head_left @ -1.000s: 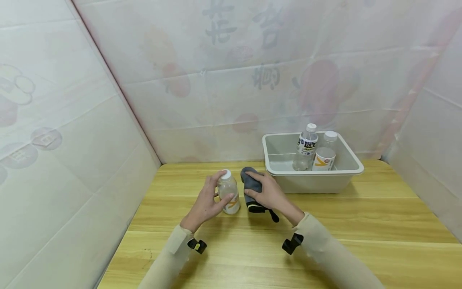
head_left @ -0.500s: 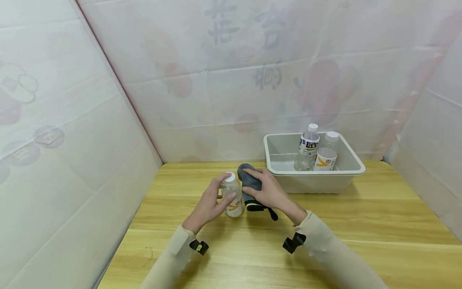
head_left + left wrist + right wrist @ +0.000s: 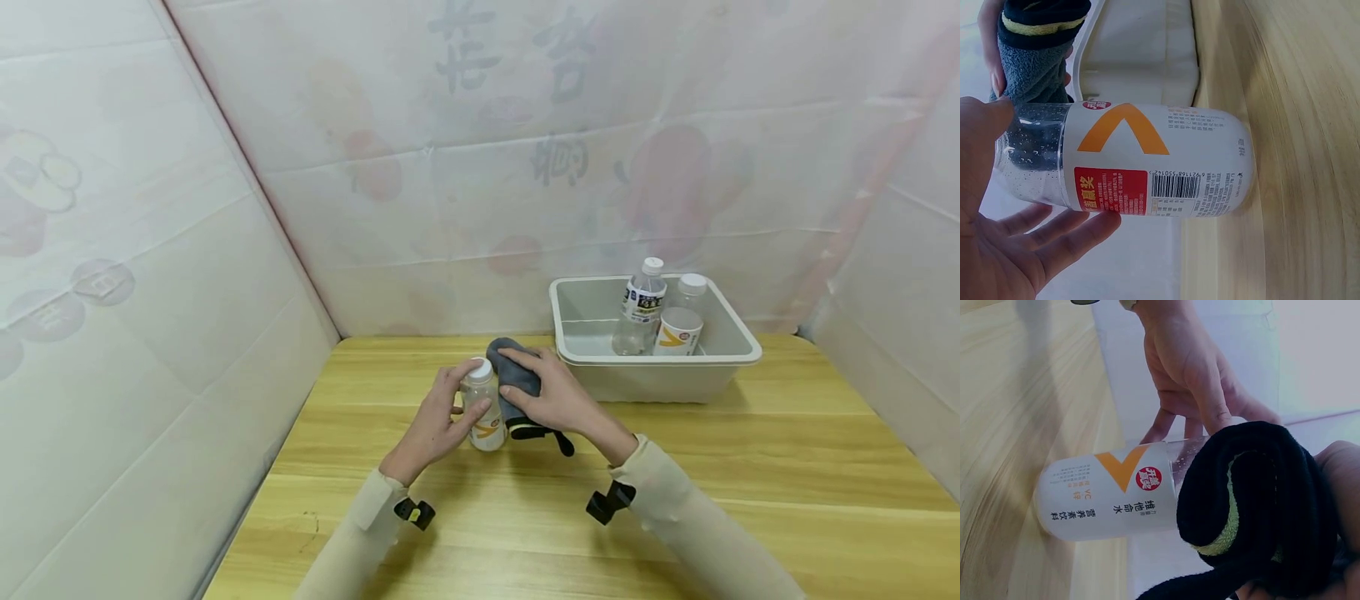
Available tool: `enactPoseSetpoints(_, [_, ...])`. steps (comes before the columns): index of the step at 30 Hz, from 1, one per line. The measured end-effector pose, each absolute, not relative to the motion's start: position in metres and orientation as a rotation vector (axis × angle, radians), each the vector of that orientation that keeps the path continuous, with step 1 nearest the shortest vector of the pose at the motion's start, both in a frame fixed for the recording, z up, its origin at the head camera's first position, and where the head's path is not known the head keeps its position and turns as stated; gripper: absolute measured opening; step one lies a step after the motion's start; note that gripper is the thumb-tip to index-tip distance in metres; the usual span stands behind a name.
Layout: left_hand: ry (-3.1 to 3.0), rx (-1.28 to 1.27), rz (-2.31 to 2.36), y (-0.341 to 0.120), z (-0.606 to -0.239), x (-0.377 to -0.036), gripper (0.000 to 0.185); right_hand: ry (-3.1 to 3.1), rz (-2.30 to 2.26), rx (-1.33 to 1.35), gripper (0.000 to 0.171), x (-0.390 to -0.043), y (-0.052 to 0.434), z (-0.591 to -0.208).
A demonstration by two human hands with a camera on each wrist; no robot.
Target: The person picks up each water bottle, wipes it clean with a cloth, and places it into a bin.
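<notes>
My left hand (image 3: pixel 431 425) grips a clear plastic bottle (image 3: pixel 487 427) by its upper part, with the index finger at the white cap. The bottle stands upright on the wooden table; its white label (image 3: pixel 1166 159) carries an orange chevron and a barcode. Just to the right, my right hand (image 3: pixel 562 400) holds a rolled grey cloth (image 3: pixel 521 379) with a black, yellow-striped edge and a dangling black strap. In the right wrist view the cloth's rolled end (image 3: pixel 1254 487) covers the bottle's top. Cloth and bottle's upper side appear to touch in the left wrist view.
A pale grey plastic bin (image 3: pixel 645 379) stands at the back right of the wooden table (image 3: pixel 495 533). Inside it are a bottle with a blue-and-white label (image 3: pixel 642 304) and another orange-chevron bottle (image 3: pixel 677 333). Printed white sheeting (image 3: pixel 465 217) hangs behind and on both sides.
The bottle has shifted slightly to the right in my left hand. My right hand has brought the cloth a little to the left, closing the gap between them.
</notes>
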State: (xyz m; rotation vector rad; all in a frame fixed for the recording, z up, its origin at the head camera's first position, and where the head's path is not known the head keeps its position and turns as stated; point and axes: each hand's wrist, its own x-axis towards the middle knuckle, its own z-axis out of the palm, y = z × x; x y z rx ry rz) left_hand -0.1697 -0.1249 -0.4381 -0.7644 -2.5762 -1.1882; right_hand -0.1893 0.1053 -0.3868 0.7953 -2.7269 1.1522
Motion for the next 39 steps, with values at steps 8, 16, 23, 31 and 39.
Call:
enactPoseSetpoints(8, [-2.595, -0.753, -1.212, -0.1255, -0.4372, -0.1699, 0.063, -2.74, 1.161, 0.817, 0.057, -0.1895, 0.1034, -0.3866])
enactPoseSetpoints(16, [-2.591, -0.776, -1.194, -0.1249, -0.4374, -0.1711, 0.062, -2.747, 1.151, 0.814, 0.055, -0.192, 0.1015, -0.3917])
enactPoseSetpoints(23, [-2.588, -0.79, -1.193, -0.1253, -0.4377, -0.1712, 0.062, -2.749, 1.167, 0.825, 0.053, -0.1925, 0.1002, -0.3935])
enactPoseSetpoints(31, [-2.589, -0.791, -1.204, -0.1257, -0.4382, -0.1714, 0.061, -2.741, 1.175, 0.827, 0.052, -0.1916, 0.0998, -0.3925])
enactPoseSetpoints(39, [-2.584, -0.799, -1.186, -0.1258, -0.4383, -0.1712, 0.062, -2.757, 1.157, 0.804, 0.052, -0.1907, 0.1001, -0.391])
